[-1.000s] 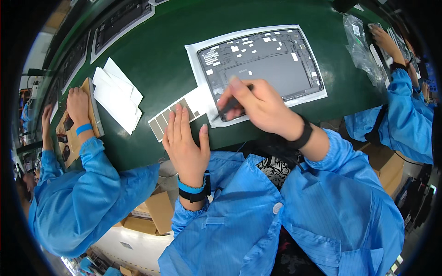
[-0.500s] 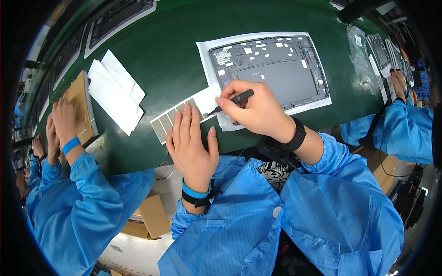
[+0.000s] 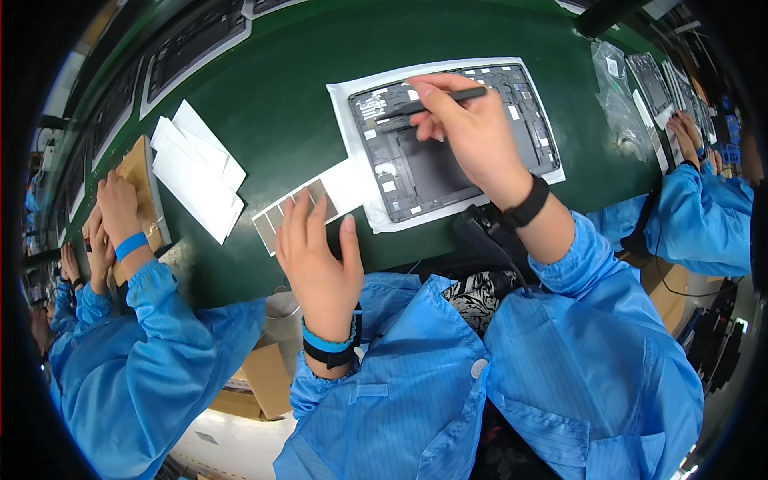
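My right hand (image 3: 488, 148) is closed around slim black tweezers (image 3: 468, 94), held over the upper left part of a dark grey tablet housing (image 3: 428, 172). Small white labels and silvery patches dot the inside of the housing, which lies on a white liner (image 3: 343, 120). Fingers spread, my left hand (image 3: 320, 276) rests its fingertips on a white sticker sheet (image 3: 346, 186) with grey-brown rectangles. That sheet reaches the liner's left edge. Whether the tweezer tips hold anything is too small to tell; my right hand covers part of the housing.
White paper sheets (image 3: 196, 176) lie fanned on the green table (image 3: 280, 88). At left, a co-worker's hands (image 3: 118, 204) are by a brown board (image 3: 144, 188). More housings (image 3: 196, 44) lie at the far left. Clear plastic bags (image 3: 620, 108) and another co-worker's hands (image 3: 684, 136) are at right.
My right hand has lifted the tweezers from the sticker sheet and carried them up and right over the housing. My left hand stays on the sheet, its fingers slightly raised.
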The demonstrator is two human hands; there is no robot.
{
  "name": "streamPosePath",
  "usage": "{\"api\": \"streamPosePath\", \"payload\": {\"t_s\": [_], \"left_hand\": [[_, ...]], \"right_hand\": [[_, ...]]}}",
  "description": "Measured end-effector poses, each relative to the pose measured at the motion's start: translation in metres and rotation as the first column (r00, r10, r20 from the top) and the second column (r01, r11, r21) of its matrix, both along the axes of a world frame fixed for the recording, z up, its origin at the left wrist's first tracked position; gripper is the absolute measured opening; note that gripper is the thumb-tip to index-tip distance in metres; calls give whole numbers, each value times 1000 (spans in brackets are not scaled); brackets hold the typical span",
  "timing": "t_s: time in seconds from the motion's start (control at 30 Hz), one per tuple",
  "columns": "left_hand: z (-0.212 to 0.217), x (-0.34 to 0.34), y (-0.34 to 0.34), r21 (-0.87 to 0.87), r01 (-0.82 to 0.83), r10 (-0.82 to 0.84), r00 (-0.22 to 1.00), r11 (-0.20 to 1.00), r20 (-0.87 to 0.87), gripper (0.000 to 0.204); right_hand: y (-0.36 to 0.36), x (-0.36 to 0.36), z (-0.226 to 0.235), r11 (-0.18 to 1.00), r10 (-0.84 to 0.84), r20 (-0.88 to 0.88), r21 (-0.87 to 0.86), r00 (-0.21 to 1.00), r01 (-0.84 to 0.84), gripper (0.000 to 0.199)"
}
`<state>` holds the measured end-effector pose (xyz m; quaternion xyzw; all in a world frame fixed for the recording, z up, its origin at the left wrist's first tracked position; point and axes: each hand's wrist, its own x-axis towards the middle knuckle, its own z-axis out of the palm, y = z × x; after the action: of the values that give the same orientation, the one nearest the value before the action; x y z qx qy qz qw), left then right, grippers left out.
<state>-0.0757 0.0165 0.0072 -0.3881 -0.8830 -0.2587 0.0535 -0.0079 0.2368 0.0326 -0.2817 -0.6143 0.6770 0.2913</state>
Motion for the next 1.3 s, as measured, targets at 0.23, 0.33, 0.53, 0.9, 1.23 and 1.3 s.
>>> {"api": "streamPosePath", "payload": {"t_s": [0.23,0.33,0.53,0.9,1.23,1.3], "left_hand": [[15,-14,48,-2,132,-131,990,991,47,31],[12,-15,53,54,175,-177,984,983,32,31],[8,-16,59,74,191,-194,981,979,26,32],[6,-17,66,8,169,-169,984,986,55,39],[4,-7,72,-81,160,-168,980,984,-103,46],[3,-5,75,-123,148,-166,973,981,-158,48]], "right_hand": [[2,-9,-22,996,90,56,-12,994,-89,23],[7,-10,-25,995,104,53,-17,993,-103,20],[9,-10,-29,992,125,47,-19,991,-124,18],[4,-7,-26,994,106,50,15,993,-107,17],[0,-7,-28,990,71,79,113,994,-80,17],[-1,-7,-29,985,64,92,154,994,-77,17]]}}
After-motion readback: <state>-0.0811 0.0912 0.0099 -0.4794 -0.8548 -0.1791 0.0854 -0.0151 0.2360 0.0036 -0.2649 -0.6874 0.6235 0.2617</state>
